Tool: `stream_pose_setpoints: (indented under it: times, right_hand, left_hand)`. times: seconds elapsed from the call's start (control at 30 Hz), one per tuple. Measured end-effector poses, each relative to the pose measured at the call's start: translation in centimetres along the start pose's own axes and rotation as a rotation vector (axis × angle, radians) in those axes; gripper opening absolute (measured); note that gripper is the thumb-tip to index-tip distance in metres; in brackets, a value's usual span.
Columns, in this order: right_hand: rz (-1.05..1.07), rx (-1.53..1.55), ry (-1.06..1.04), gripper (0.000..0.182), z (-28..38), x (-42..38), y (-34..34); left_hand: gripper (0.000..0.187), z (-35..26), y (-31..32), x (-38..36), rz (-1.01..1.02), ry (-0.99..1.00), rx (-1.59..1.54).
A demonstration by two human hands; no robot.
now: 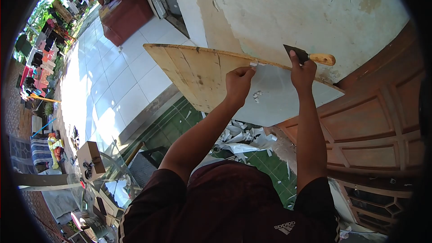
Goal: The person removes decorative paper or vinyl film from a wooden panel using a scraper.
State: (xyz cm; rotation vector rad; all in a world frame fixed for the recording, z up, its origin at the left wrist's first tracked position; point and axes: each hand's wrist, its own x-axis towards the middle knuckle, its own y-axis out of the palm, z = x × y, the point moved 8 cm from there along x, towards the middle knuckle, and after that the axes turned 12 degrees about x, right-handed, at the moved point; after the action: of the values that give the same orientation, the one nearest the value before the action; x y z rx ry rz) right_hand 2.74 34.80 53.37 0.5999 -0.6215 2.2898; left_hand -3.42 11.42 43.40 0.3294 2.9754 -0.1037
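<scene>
A large wooden board [193, 74] leans in front of the wall, bare and stained on its left part and covered with a pale sheet [274, 92] on its right part. My left hand [238, 85] is closed in a pinch at the sheet's upper left edge, on a small white bit of it. A scraper [322, 58] with a dark blade and wooden handle is in my right hand [302, 73], near the board's top edge, the blade pointing up and left. A small torn patch of white shows on the sheet between my forearms.
Torn white strips [245, 139] lie on the green tiled floor [274, 173] below the board. A brown wooden door [360, 117] is at the right, a red sofa [123, 11] at the upper left. A glass-topped table [112, 164] and a cardboard box [90, 162] stand at the lower left.
</scene>
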Motion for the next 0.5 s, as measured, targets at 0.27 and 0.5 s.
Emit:
stream_pose_setpoints:
  times: [0.27, 0.5]
  right_hand:
    - [0.366, 0.126, -0.175, 0.012, 5.0, -4.5, 4.3]
    - [0.360, 0.126, -0.255, 0.008, 4.8, -4.6, 5.1]
  left_hand:
    - [0.022, -9.6, -2.8, -0.6, -0.252, 0.932, 0.660]
    - [0.017, -8.5, -1.3, 1.4, 0.036, 0.831, 0.788]
